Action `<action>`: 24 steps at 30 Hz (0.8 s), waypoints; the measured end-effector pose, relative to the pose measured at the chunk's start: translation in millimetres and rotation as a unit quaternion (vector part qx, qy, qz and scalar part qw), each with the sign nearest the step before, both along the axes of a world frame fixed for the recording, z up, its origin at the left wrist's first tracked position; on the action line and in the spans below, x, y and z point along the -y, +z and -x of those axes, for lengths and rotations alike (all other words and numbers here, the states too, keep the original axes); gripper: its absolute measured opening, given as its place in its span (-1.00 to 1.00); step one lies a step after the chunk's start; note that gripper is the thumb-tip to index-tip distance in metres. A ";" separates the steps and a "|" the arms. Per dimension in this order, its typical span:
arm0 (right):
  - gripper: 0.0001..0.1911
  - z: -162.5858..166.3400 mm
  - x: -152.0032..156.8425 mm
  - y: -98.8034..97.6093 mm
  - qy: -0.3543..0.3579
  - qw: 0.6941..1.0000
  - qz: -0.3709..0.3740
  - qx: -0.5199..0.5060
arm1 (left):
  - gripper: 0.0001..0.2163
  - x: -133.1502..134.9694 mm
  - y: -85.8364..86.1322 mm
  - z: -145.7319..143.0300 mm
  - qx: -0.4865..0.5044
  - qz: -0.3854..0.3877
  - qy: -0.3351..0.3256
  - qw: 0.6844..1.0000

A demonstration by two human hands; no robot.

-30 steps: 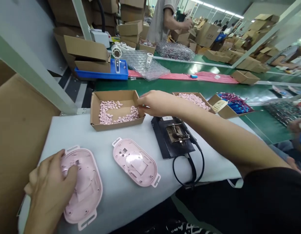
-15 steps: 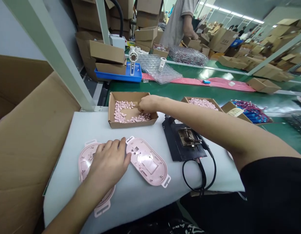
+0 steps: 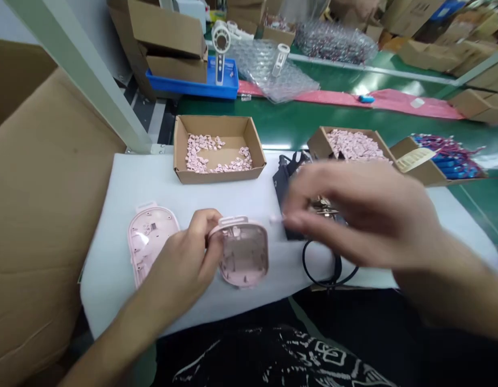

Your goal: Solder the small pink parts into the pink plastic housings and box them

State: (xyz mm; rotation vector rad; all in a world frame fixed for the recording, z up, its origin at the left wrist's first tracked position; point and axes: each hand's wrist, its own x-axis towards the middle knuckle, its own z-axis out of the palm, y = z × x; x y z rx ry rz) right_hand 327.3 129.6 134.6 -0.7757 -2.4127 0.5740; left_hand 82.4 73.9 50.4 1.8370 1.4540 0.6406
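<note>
My left hand (image 3: 192, 258) is closed on the upper left edge of a pink plastic housing half (image 3: 244, 255), which is tilted up with its hollow inside facing me. To its right, my right hand (image 3: 349, 209) is blurred by motion; a small pink plastic piece (image 3: 276, 219) shows at its pinched fingertips. A second pink housing half (image 3: 150, 236) lies on the white table mat, partly covered by my left wrist. Behind my hands stands a cardboard tray (image 3: 219, 176) with small pink pieces scattered on its bottom.
A black device (image 3: 283, 185) with a metal top and a coiled cable (image 3: 309, 274) sits under my right hand. Further back are a box of pink parts (image 3: 356, 145), blue wired cells (image 3: 454, 161) and a blue tray (image 3: 228, 88). A big carton (image 3: 43, 215) stands at left.
My right hand has come out of the cardboard tray towards me, with a small pink piece. My left hand has taken hold of the right housing half and tilted it up. The view has dipped.
</note>
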 end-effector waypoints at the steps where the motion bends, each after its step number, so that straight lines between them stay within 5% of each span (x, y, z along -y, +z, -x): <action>1: -0.94 -3.4 21.7 -13.6 -0.010 0.996 0.073 -0.056 | -0.80 11.3 -3.5 -3.6 0.022 -0.010 0.018 1.000; 4: -0.90 1.4 70.9 -64.0 -0.072 0.961 0.212 -0.163 | -0.69 38.0 -18.9 -16.4 0.065 0.006 0.066 0.996; 9: -0.98 30.0 98.9 -119.7 -0.200 0.921 0.279 -0.183 | -0.68 53.9 -40.5 -31.1 0.085 0.014 0.106 0.991; 17: -0.90 40.8 89.9 -132.6 -0.237 0.915 0.281 -0.165 | -0.67 58.1 -42.9 -33.7 0.071 -0.022 0.085 0.994; 24: -0.89 44.1 95.9 -138.4 -0.248 0.945 0.171 -0.125 | -0.64 59.0 -49.4 -35.3 0.091 0.002 0.089 0.992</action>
